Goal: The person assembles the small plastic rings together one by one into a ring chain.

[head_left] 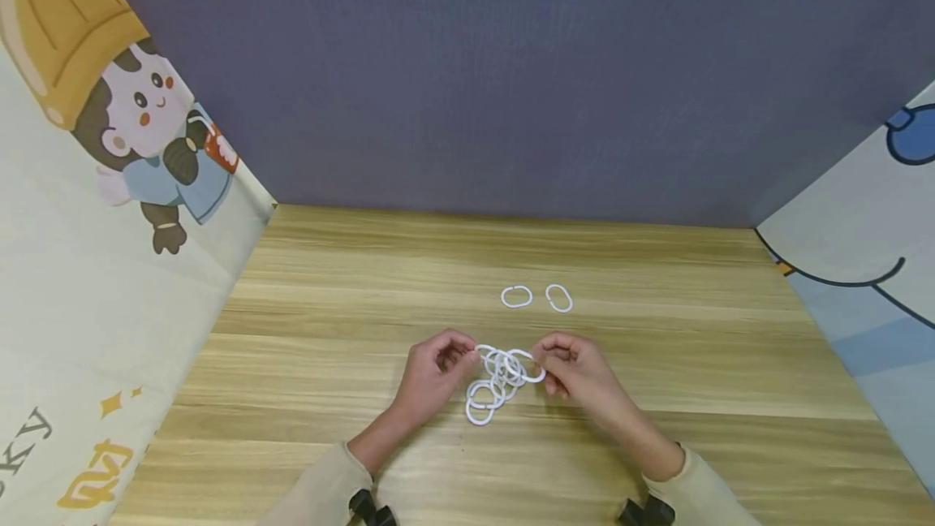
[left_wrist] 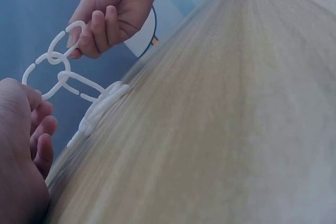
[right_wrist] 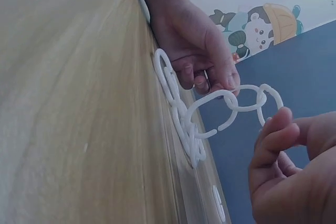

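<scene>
My left hand (head_left: 437, 372) pinches a white oval plastic link (left_wrist: 30, 72) between thumb and fingers. A neighbouring white link (right_wrist: 277, 98) is pinched by my right hand (head_left: 584, 373), and the two links are hooked through each other. From the left hand's link hangs another link (right_wrist: 207, 97), with a small gap in its side. It leads down to a heap of joined white links (head_left: 480, 419) on the table between the hands. Both held links are raised off the table, as the wrist views show. How the links in the heap interlock cannot be made out.
Two loose white links (head_left: 517, 306) (head_left: 570, 301) lie apart on the wooden table (head_left: 351, 282), beyond the hands. A dark blue-grey panel (head_left: 497, 88) rises at the table's back edge. Cartoon-printed panels (head_left: 66, 282) stand at both sides.
</scene>
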{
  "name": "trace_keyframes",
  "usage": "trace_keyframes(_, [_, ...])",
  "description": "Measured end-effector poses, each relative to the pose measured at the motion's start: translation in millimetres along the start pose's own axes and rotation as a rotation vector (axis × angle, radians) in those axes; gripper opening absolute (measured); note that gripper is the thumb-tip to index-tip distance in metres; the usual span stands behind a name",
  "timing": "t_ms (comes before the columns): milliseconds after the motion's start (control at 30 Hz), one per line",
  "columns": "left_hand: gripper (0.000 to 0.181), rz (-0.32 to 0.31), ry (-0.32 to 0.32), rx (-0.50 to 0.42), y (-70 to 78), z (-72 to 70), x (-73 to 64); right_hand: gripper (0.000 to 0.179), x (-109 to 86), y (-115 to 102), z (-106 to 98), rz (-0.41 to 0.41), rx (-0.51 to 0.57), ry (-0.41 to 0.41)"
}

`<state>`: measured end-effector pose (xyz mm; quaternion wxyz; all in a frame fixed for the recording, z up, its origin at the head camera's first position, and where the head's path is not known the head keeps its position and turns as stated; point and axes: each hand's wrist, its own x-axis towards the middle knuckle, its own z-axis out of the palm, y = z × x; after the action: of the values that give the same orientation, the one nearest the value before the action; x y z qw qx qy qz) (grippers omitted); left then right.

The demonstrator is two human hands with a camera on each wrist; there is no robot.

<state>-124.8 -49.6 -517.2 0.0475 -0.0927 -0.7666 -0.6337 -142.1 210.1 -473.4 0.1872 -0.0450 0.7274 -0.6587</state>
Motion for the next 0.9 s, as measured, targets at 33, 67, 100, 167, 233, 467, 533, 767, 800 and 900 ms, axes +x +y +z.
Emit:
trace_keyframes(33, [0.007, -0.008, -0.002, 0.005, 0.5, 0.1, 0.2, 0.02, 0.1, 0.2, -0.5, -0.004, 0.006, -0.006])
trace_keyframes(67, [0.007, -0.016, -0.005, 0.011, 0.4, 0.2, 0.5, 0.021, 0.1, 0.2, -0.9, -0.006, 0.019, -0.015])
trace_keyframes(100, [0.007, -0.025, -0.009, 0.018, 0.2, 0.2, 0.7, 0.022, -0.2, -0.1, -1.3, -0.009, 0.028, -0.025])
trace_keyframes(167, [0.006, -0.036, -0.023, 0.038, -0.4, 0.1, 1.1, 0.023, -0.6, -0.9, -2.0, -0.009, 0.051, -0.046])
trace_keyframes(233, [0.006, -0.036, -0.038, 0.054, -1.5, 0.1, 1.5, 0.021, -0.9, -1.4, -2.4, -0.007, 0.072, -0.059])
trace_keyframes(467, [0.008, -0.023, -0.067, 0.056, -1.1, -0.4, 1.4, 0.016, -0.6, -0.5, -2.6, 0.022, 0.132, -0.064])
trace_keyframes(533, [0.009, -0.014, -0.06, 0.042, -1.3, -0.3, 1.1, 0.015, -0.5, 0.0, -2.5, 0.028, 0.139, -0.07])
trace_keyframes(767, [0.017, 0.099, -0.113, -0.007, -0.8, -0.5, -1.3, 0.008, -0.9, 3.4, 0.3, 0.035, 0.144, -0.126])
trace_keyframes(800, [0.018, 0.111, -0.131, -0.016, -0.8, -0.5, -1.6, 0.009, -1.0, 4.2, 0.9, 0.04, 0.146, -0.138])
trace_keyframes(900, [0.022, 0.138, -0.172, -0.032, -0.8, -0.7, -2.3, 0.011, -1.4, 6.8, 3.2, 0.05, 0.151, -0.171])
